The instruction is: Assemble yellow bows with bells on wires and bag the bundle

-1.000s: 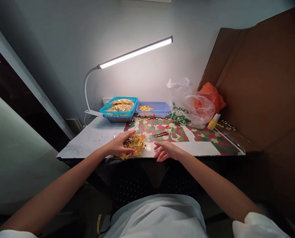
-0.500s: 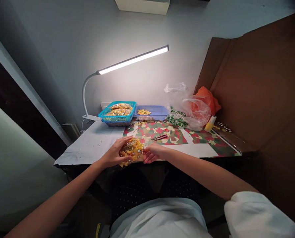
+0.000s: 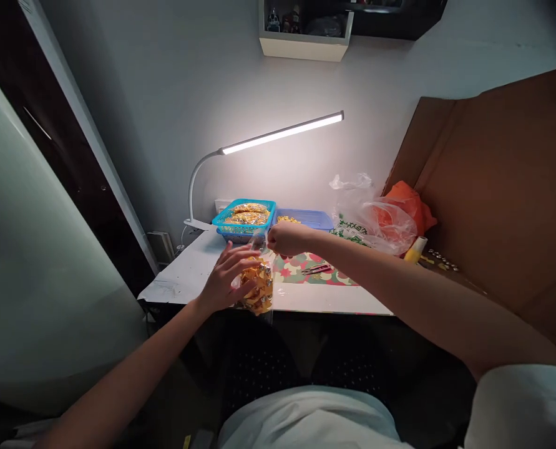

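A clear plastic bag (image 3: 259,288) filled with yellow pieces and silvery bits hangs at the table's front edge. My left hand (image 3: 224,280) holds it from the left, the thumb lying across its front and the fingers spread over the upper part. My right hand (image 3: 284,240) is closed in a fist at the bag's upper end, gripping the clear plastic there. Its fingertips are turned away from view. Just right of the bag, a pair of thread snips (image 3: 316,269) lies on camouflage-patterned paper (image 3: 292,270).
Behind my hands stand a turquoise basket (image 3: 216,219) with filled bags and a blue basket (image 3: 317,219) holding yellow pieces. A lamp (image 3: 282,133) arches overhead. At right are plastic bags (image 3: 375,221), a yellow thread spool (image 3: 415,249) and a tall cardboard sheet (image 3: 493,187).
My right hand has risen from beside the yellow bundle and closed into a fist at the bag's top. The bag now hangs more upright. The view has tilted up and left.
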{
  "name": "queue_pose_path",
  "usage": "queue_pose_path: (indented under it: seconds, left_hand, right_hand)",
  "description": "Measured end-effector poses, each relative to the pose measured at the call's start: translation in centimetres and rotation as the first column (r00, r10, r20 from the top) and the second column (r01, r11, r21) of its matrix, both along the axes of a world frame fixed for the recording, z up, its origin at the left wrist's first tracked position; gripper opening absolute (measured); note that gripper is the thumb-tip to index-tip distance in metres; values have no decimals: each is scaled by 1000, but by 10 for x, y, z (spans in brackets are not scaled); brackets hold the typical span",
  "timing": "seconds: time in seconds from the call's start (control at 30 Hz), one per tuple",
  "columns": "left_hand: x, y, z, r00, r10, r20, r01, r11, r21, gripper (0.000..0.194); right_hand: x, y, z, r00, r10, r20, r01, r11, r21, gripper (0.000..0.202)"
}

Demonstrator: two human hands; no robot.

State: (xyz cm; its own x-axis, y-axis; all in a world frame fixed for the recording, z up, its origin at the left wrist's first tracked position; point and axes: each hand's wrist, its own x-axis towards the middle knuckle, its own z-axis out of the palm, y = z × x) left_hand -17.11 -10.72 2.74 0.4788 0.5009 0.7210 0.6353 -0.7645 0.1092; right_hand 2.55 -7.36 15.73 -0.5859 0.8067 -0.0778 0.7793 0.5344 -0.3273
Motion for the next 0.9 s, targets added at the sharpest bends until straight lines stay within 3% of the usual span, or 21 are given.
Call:
queue_pose_path:
  seconds: [0.13,0.23,0.43,0.57,0.67,0.77,0.83,0.9]
  left_hand:
    - [7,17,31,940,-169,-298,137,983,-125,26]
    - [26,29,44,880,-244,-407,196,968,-157,31]
    - [51,46,43,799,-321,-509,236,945,-225,47]
    - [60,67,36,798,-283,-532,192,956,-221,46]
    - [75,87,31,819,-226,-527,160,973,-169,36]
    - [92,91,33,852,-171,-495,132,985,-114,59]
    - [99,74,37,888,-104,-449,81,994,-70,70]
    - [100,41,36,945,9,-328,-27,998,-51,59]
  right_hand:
    - [-1,2,-6,998,-2,55,1,1000,21,29]
    - [3,6,-10,997,-13,70,13,1000,-3,30]
    - [28,17,-26,987,-149,-58,146,987,-64,27]
    - [50,26,-56,938,-315,-147,265,922,-283,25]
    - [64,24,-87,845,-494,-207,352,803,-481,25]
    - [71,12,-118,674,-662,-328,376,690,-619,23]
    - [71,-2,-137,531,-740,-414,353,637,-686,24]
    - [69,-20,-152,390,-786,-479,301,601,-741,27]
